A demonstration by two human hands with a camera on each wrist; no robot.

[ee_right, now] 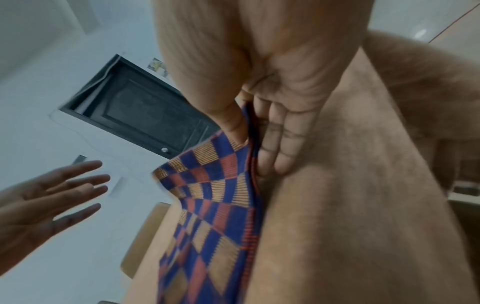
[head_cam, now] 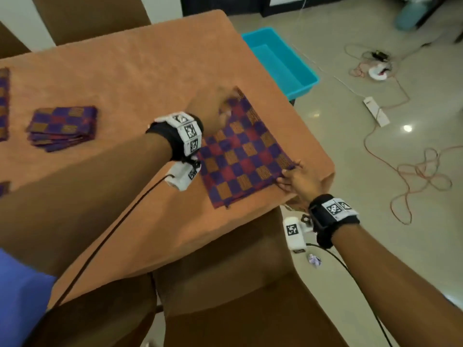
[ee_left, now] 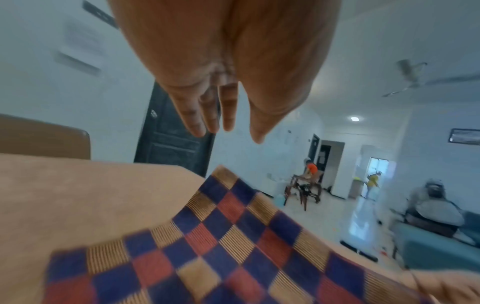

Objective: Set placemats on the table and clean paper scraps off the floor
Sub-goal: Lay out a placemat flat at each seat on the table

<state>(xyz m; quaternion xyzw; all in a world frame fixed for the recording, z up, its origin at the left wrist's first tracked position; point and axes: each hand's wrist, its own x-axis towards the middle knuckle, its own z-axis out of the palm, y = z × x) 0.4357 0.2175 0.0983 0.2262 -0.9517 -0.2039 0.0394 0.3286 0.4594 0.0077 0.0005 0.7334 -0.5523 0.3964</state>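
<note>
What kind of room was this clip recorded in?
Most likely a home dining area: a table under an orange cloth, brown chairs round it, checked purple, red and gold placemats laid out, a ceiling fan overhead.

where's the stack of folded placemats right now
In the head view the stack of folded placemats sits on the left part of the table, well left of the spread placemat and of the left hand.

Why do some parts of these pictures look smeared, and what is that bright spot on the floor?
Head view: the left hand is smeared by motion, and the floor spot is glare from a lamp. Left wrist view: the near placemat is blurred and the room bends at the edges. Right wrist view: the tablecloth is soft, the doorway tilted.
</note>
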